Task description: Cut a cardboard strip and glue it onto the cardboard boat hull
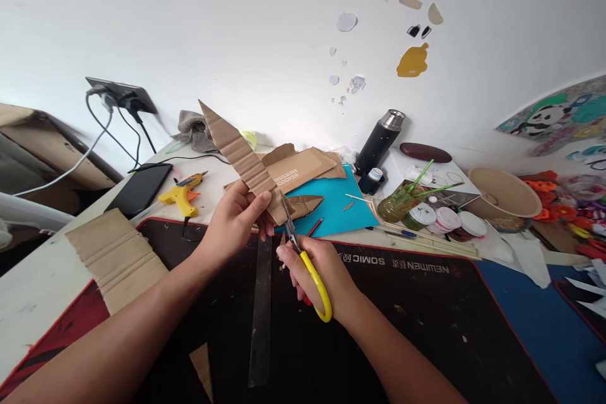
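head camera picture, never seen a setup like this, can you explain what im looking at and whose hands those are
There is no machine here, just one person's two bare hands. The single picture comes from a camera worn on that person's head, looking forward and down. The left hand holds a pointed cardboard piece. The right hand holds yellow-handled scissors, with the blades at the cardboard's lower end. Below the hands is a dark mat with a translucent strip on it. Around them are a yellow glue gun to the left, a blue sheet beyond, and a dark flask farther back.
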A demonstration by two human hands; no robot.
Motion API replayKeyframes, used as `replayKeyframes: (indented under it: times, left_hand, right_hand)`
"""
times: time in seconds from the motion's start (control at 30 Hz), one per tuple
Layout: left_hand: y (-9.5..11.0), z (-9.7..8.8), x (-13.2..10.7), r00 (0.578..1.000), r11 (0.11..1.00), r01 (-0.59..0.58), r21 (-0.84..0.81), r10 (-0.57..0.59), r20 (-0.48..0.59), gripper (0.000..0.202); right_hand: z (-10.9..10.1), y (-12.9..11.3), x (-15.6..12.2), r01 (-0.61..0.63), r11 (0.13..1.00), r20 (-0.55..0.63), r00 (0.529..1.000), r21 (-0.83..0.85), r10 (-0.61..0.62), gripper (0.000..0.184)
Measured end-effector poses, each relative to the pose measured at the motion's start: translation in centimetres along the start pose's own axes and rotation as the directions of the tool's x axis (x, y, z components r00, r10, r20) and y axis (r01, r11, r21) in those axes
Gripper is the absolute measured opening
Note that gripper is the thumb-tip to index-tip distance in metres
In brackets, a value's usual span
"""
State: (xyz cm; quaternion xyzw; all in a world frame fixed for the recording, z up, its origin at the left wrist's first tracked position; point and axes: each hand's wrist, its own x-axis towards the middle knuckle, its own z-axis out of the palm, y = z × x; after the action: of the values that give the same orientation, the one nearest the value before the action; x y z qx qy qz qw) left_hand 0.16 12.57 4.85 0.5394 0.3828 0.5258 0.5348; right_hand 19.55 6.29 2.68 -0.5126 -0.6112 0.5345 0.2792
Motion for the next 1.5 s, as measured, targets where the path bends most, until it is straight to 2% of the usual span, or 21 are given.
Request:
replayKeyframes:
  times: [0.2, 0.37, 0.57, 0.8, 0.9, 1.2, 1.4, 1.5]
  left_hand:
    - [0.3, -0.4, 0.0, 0.999, 1.000, 0.023, 0.021, -0.024, 0.032, 0.049]
    - [0.6, -0.5, 0.1, 0.999, 0.999, 0.032, 0.034, -0.034, 0.042, 0.047]
    - [0.6, -0.5, 0.1, 0.999, 0.999, 0.023, 0.028, -0.024, 0.043, 0.045]
    - [0.6, -0.6, 0.1, 0.998, 0.999, 0.036, 0.027, -0.038, 0.055, 0.044]
    - [0.5, -0.6, 0.1, 0.998, 0.999, 0.026, 0.020, -0.027, 0.055, 0.043]
    - [0.0, -0.1, 0.0, 1.000, 1.000, 0.005, -0.027, -0.004, 0.018, 0.044]
    - [-0.2, 0.2, -0.1, 1.000, 0.999, 0.014, -0.050, -0.014, -0.003, 0.045]
    - [-0.3, 0.2, -0.2, 1.000, 0.998, 0.013, -0.056, -0.013, -0.005, 0.044]
  right_hand:
    - [-0.1, -0.7, 0.0, 0.002, 1.000, 0.011, 1.000, -0.022, -0.001, 0.033]
    - [-0.2, -0.6, 0.1, 0.034, 0.999, 0.011, 0.999, -0.023, -0.034, 0.045]
    - [-0.3, -0.6, 0.1, -0.023, 1.000, 0.036, 0.999, 0.006, 0.023, 0.053]
    - [-0.1, -0.7, 0.0, -0.097, 0.992, 0.057, 0.994, 0.083, 0.092, 0.045]
    - [-0.2, -0.7, -0.1, -0.069, 0.997, 0.018, 0.998, 0.040, 0.068, 0.040]
    - [0.0, -0.8, -0.3, -0.013, 1.000, -0.033, 0.999, -0.005, 0.013, 0.041]
    - [0.7, -0.1, -0.3, -0.027, 0.998, -0.097, 0.995, -0.064, 0.021, 0.038]
    - [0.9, 0.0, -0.2, -0.026, 0.998, -0.086, 0.996, -0.053, 0.021, 0.036]
